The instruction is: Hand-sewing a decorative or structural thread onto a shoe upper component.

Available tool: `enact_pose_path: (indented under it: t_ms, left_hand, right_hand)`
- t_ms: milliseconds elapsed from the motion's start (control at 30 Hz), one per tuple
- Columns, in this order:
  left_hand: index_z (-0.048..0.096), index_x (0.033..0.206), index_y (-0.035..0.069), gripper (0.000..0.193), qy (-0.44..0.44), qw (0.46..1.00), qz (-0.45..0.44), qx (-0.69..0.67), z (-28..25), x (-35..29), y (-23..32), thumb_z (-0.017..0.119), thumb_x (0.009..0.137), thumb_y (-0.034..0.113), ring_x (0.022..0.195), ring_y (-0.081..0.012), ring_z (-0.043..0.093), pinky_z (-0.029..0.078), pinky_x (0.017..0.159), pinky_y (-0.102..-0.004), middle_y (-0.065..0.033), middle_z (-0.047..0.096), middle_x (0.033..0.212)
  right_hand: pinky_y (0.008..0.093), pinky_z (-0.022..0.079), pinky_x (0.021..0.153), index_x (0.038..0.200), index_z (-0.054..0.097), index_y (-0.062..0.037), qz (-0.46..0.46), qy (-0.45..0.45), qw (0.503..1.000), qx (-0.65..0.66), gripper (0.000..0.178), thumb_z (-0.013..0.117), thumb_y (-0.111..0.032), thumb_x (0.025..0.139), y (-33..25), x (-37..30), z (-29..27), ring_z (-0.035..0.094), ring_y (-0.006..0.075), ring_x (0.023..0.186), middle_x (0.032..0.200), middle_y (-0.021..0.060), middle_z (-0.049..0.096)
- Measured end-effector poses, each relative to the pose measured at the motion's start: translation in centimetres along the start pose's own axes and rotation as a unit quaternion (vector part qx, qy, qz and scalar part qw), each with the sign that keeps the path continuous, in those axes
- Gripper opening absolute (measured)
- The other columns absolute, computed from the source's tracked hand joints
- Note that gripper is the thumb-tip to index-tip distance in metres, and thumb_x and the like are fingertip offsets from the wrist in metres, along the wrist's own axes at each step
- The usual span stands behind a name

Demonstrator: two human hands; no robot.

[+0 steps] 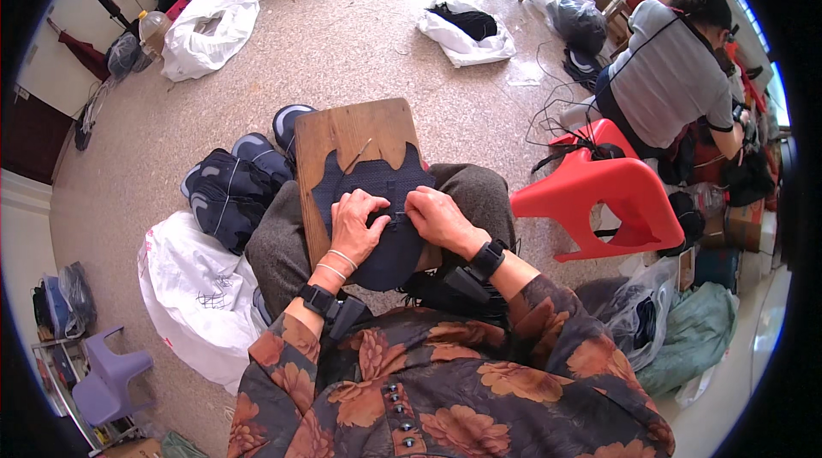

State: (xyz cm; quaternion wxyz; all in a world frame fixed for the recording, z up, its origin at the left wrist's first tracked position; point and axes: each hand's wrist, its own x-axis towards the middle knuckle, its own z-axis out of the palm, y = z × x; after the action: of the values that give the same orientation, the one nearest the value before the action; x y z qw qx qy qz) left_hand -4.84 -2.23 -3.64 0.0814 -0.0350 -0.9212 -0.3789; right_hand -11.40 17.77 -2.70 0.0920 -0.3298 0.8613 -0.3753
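Observation:
A dark navy shoe upper (390,265) lies on a wooden board (355,122) across my lap, its rounded end toward me and its pointed ends away. My left hand (356,223) rests on its left half, fingers curled, thumb and forefinger gripping the fabric near the middle. On the right half, my right hand (441,220) is closed in a pinch close to the centre line; what sits between its fingertips is too small to make out. A thin, light, pointed tool (360,155) lies at the upper's far edge on the board.
Bundled dark shoe uppers (229,193) and a white sack (201,287) are on the floor at my left. At right stands a red plastic stool (591,193), with a seated person (668,73) beyond it. An open white bag (467,34) of dark pieces lies ahead.

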Motion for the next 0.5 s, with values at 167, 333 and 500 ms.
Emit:
enact_pose_path:
  t_ms: [167,333,500]
  left_hand:
    - [0.072,0.099,0.015,0.025,-0.004,1.000,0.020,0.000,0.2,0.2,-0.3,0.081,0.076,0.016,0.094,-0.0226,0.058,0.040,0.086,-0.0383,-0.0008,0.061,0.092]
    - [0.071,0.099,0.013,0.024,-0.016,1.000,0.004,0.004,-0.2,0.0,-0.3,0.080,0.077,0.014,0.094,-0.0228,0.059,0.041,0.086,-0.0379,-0.0026,0.062,0.093]
    - [0.070,0.099,0.011,0.024,-0.018,0.999,0.009,-0.026,-0.2,0.0,-0.6,0.078,0.076,0.007,0.094,-0.0248,0.061,0.045,0.087,-0.0393,-0.0054,0.061,0.094]
  right_hand:
    - [0.0503,0.052,0.076,0.091,0.062,-0.0001,-0.003,0.015,1.000,0.012,0.006,0.060,-0.006,0.091,-0.4,0.4,1.4,0.064,0.0425,0.089,0.089,0.0192,0.061]
    - [0.0499,0.052,0.077,0.091,0.061,-0.0007,-0.024,0.013,0.999,0.035,0.005,0.059,-0.006,0.091,-0.9,-0.4,0.6,0.063,0.0424,0.088,0.089,0.0192,0.060]
    - [0.0500,0.051,0.079,0.092,0.059,-0.0027,-0.006,0.040,0.997,-0.060,0.006,0.059,-0.009,0.093,-0.5,-1.2,1.1,0.063,0.0408,0.088,0.090,0.0190,0.059]
